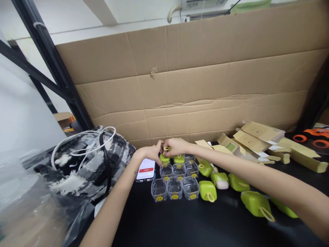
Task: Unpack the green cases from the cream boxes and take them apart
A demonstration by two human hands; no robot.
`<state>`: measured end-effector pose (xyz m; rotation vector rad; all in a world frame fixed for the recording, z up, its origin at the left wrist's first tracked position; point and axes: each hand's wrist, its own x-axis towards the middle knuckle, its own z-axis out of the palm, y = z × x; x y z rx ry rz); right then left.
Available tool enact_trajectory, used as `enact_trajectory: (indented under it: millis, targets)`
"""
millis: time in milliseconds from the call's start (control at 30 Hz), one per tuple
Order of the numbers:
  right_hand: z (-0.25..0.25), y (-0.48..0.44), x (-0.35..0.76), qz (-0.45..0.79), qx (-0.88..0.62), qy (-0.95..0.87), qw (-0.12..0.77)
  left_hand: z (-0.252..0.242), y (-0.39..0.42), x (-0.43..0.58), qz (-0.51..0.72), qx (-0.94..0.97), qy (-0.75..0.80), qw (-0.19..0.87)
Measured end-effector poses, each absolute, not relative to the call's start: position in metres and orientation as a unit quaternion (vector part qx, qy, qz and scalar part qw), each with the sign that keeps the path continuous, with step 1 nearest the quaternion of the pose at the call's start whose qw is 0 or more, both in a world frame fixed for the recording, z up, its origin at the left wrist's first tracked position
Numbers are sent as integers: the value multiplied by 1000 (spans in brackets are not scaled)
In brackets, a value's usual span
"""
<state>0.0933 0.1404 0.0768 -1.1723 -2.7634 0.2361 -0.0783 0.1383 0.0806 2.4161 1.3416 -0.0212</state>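
where the clear cups (174, 188) stand in close rows, presumably to keep all within reach, the left hand (152, 153) and right hand (176, 146) meet at the far left corner; whether either grips cannot be told. the green case (165, 159) there is rounded and bright, a yellow loop (167, 148) showing above it.
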Motion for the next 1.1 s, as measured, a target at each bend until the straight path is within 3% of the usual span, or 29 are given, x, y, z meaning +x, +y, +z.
enact_trajectory:
  millis: [200, 500, 700, 867, 1100]
  targets:
    - [77, 136, 90, 50, -403, -911, 73, 79, 136, -73, -1, 854, 497, 151]
    - [94, 129, 107, 72, -440, -875, 190, 80, 136, -72, -26, 856, 503, 120]
    - [109, 64, 161, 129, -379, -891, 214, 87, 138, -73, -69, 864, 486, 111]
    - [95, -12, 197, 158, -365, -901, 171, 87, 142, -71, -104, 854, 502, 90]
    - [82, -35, 224, 12, -436, -899, 38, 80, 149, -70, -100, 843, 524, 69]
